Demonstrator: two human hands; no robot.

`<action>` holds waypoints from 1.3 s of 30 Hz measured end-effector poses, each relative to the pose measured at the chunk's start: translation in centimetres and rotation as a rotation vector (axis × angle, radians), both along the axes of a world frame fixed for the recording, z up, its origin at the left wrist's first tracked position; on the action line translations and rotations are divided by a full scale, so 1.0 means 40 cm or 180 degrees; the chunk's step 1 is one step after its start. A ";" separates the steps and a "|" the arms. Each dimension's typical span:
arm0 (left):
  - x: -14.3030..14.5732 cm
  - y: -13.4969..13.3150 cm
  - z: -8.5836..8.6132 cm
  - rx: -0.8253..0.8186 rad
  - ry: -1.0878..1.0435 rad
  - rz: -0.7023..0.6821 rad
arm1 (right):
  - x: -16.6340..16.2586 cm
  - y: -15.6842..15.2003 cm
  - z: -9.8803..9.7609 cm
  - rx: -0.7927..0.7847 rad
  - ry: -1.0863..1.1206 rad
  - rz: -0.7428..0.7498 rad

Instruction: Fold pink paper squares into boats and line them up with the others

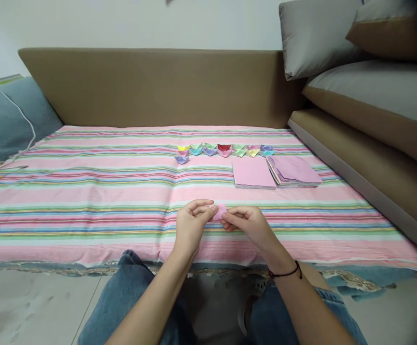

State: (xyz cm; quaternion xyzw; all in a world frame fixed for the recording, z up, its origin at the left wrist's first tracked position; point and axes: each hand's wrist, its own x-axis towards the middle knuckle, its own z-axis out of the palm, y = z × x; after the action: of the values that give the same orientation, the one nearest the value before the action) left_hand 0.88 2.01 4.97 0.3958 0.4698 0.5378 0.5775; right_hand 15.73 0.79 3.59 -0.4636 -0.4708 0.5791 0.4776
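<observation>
A small folded piece of pink paper (219,212) is held up between my two hands, above the striped cloth. My left hand (193,218) pinches its left side between thumb and fingers. On the right side, my right hand (243,218) grips the paper's edge with thumb and fingertips. Beyond the hands lie a stack of pink square paper (253,172) and, beside it, a fanned stack of paper (295,170) with a pink sheet on top. Farther back, several small folded paper boats (225,149) in various colours sit in two rows.
The striped cloth (86,191) covers a sofa seat with a brown backrest (158,86). Grey and brown cushions (374,96) are piled at the right. A blue-grey armrest (10,115) and a white cable (25,117) are at the left.
</observation>
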 end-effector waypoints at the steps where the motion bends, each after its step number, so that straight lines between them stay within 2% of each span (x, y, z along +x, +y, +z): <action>1: -0.001 -0.001 0.001 0.0088 0.0057 -0.0105 | 0.001 -0.001 -0.001 0.0091 -0.0061 -0.0046; 7: -0.015 0.001 0.015 0.0356 0.0654 -0.0855 | -0.001 -0.011 0.015 0.0357 -0.0310 0.0009; 10: -0.019 0.003 0.018 0.0451 0.0656 -0.0878 | -0.012 -0.016 0.023 0.0448 -0.0308 0.0045; 13: -0.016 0.003 0.023 0.0433 0.0450 -0.0894 | -0.022 -0.017 0.020 0.0478 -0.0265 -0.0123; 17: -0.013 0.000 0.029 0.0248 0.0361 -0.1212 | -0.020 -0.015 0.015 0.0559 -0.0294 -0.0446; 19: -0.015 -0.001 0.028 0.0354 0.0576 -0.1308 | -0.012 -0.016 0.015 0.0625 -0.0417 -0.0242; 22: -0.021 0.000 0.022 0.0728 0.0952 -0.1282 | -0.002 -0.020 0.016 0.0580 -0.0530 0.0245; 25: -0.022 0.002 0.016 0.0750 0.0928 -0.1263 | -0.002 -0.021 0.015 0.0529 -0.0449 0.0331; 27: -0.017 0.003 0.013 0.0607 0.0694 -0.1169 | -0.007 -0.018 0.012 0.0455 -0.0299 0.0125; 30: -0.006 0.005 0.008 0.0382 0.0274 -0.0928 | -0.017 -0.009 0.001 0.0208 0.0100 -0.0453; 32: -0.002 0.008 0.001 0.0352 0.0231 -0.0745 | -0.022 -0.004 -0.008 0.0006 0.0279 -0.0604; 35: -0.010 0.016 -0.012 0.0606 0.0793 -0.0584 | -0.023 0.002 -0.023 -0.0009 0.0190 -0.0433; 39: -0.026 0.026 -0.034 0.1188 0.1833 -0.0819 | -0.012 0.006 -0.043 0.0579 -0.0477 -0.0357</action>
State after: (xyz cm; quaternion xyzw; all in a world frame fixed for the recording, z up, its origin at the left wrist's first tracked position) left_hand -0.17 3.07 3.62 0.6853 0.4533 0.4037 0.4024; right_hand 15.26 1.03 1.87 -0.4859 -0.5291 0.4701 0.5129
